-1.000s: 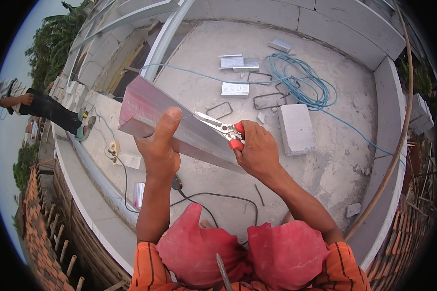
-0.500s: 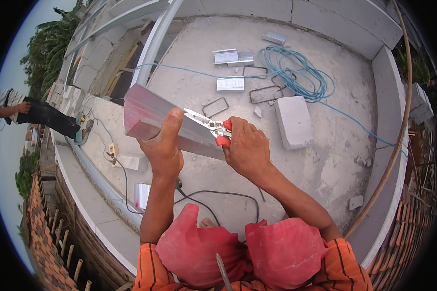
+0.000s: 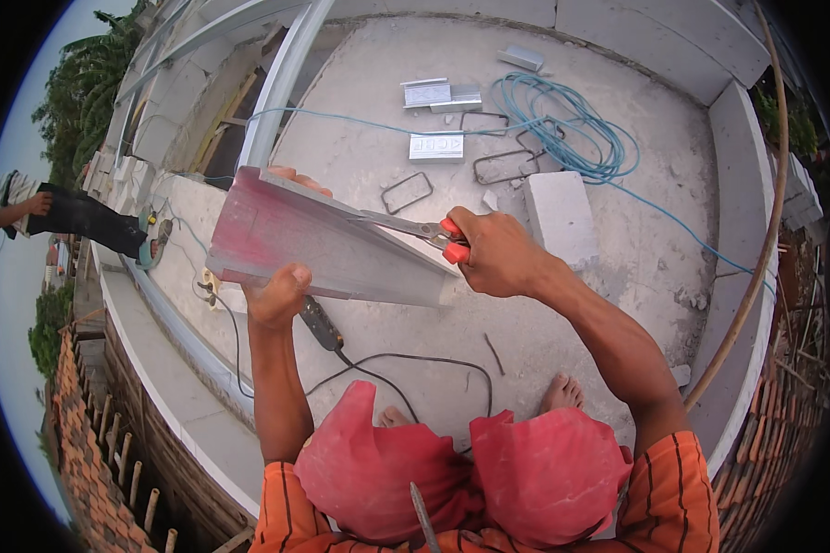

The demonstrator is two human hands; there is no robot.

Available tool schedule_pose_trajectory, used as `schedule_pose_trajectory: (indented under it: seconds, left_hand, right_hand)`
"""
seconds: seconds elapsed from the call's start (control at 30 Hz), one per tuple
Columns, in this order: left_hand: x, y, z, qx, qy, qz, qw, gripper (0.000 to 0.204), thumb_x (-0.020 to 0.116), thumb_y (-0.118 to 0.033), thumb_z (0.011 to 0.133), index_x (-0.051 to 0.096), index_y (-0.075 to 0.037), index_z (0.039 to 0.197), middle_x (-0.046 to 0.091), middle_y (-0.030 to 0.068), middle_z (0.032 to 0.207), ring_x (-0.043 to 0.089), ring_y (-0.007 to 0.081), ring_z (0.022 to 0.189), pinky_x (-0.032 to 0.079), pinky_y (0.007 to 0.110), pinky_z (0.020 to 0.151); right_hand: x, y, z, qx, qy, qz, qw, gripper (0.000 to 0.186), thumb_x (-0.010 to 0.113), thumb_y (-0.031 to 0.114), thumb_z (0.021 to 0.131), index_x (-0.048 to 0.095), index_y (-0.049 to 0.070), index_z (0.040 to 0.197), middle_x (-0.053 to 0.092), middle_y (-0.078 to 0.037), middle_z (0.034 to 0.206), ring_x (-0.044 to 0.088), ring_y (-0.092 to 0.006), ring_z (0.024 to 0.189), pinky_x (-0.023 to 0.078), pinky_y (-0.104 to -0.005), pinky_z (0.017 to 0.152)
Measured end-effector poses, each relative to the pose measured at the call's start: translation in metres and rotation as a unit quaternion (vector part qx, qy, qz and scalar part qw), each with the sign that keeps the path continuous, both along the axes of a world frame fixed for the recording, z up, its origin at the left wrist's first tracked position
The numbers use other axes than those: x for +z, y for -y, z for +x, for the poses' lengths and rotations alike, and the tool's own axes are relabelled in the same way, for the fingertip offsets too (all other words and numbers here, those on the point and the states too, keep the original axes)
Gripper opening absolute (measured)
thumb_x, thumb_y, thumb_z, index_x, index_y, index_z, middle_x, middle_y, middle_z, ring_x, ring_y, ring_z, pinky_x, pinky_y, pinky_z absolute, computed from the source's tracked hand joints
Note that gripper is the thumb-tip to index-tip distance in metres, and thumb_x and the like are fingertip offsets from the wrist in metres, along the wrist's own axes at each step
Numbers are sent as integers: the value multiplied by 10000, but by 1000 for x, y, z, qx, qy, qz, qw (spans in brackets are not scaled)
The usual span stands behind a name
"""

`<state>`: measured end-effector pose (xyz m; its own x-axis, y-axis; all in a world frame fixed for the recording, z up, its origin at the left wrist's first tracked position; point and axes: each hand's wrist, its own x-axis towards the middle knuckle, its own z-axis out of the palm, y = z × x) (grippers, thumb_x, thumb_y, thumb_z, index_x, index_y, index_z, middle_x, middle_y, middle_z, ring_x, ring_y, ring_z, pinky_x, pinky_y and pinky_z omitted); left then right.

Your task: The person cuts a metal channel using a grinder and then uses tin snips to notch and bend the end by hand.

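Note:
In front of me a grey metal channel [image 3: 332, 263], with a reddish smear at its near-left end, is tilted in the air. My left hand [image 3: 278, 297] grips that end, its thumb on the lower flange and its fingertips over the upper one. Around the red handles of a pair of tin snips [image 3: 436, 233], my right hand [image 3: 503, 251] is closed. The snips' blades point left and lie at the channel's upper flange. Whether the metal is between the blades I cannot tell.
A corded power tool [image 3: 321, 324] lies beneath the channel. Beyond are a pale block [image 3: 561, 221], a blue hose coil [image 3: 609, 152], wire stirrups [image 3: 407, 192] and short metal offcuts [image 3: 436, 147]. Low block walls [image 3: 742, 175] enclose the floor. Another person [image 3: 83, 217] stands at far left.
The channel has rolled so that its hollow side shows, and its left end has come lower. My left hand has shifted its hold. The snips and my right hand have moved rightward.

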<state>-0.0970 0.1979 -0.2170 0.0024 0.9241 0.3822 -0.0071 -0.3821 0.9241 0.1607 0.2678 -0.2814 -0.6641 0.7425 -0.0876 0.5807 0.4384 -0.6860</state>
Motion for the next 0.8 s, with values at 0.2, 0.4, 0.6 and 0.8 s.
schedule_pose_trajectory:
  seconds: [0.2, 0.4, 0.6, 0.8]
  left_hand:
    - [-2, -11, 16, 120, 64, -47, 990, 718, 736, -193, 730, 445, -10, 1360, 554, 96, 1166, 543, 222, 1167, 423, 369, 1020]
    - [2, -17, 33, 209, 99, -39, 972, 491, 734, -122, 813, 513, -27, 1241, 562, 72, 1117, 549, 163, 1045, 429, 348, 954]
    - [3, -9, 41, 195, 92, -37, 976, 461, 748, -109, 823, 514, -28, 1212, 557, 55, 1105, 542, 138, 1024, 423, 312, 936]
    - [0, -8, 43, 195, 76, -25, 977, 476, 753, -110, 821, 512, -19, 1221, 561, 58, 1103, 540, 139, 1029, 425, 310, 933]
  right_hand:
    - [-4, -2, -15, -48, -66, -51, 995, 327, 683, 79, 800, 554, -13, 1086, 654, -239, 886, 629, -414, 816, 474, -464, 732]
    - [-14, 18, -22, -165, -78, 191, 964, 375, 730, 153, 799, 577, 68, 1131, 612, -127, 1033, 596, -316, 931, 448, -454, 816]
    - [-7, 20, -25, -143, -66, 191, 969, 386, 725, 110, 789, 556, 23, 1125, 635, -165, 993, 613, -337, 934, 482, -441, 798]
    - [-7, 24, -23, -155, -70, 161, 972, 363, 720, 104, 789, 554, 20, 1101, 644, -170, 908, 639, -352, 851, 498, -450, 745]
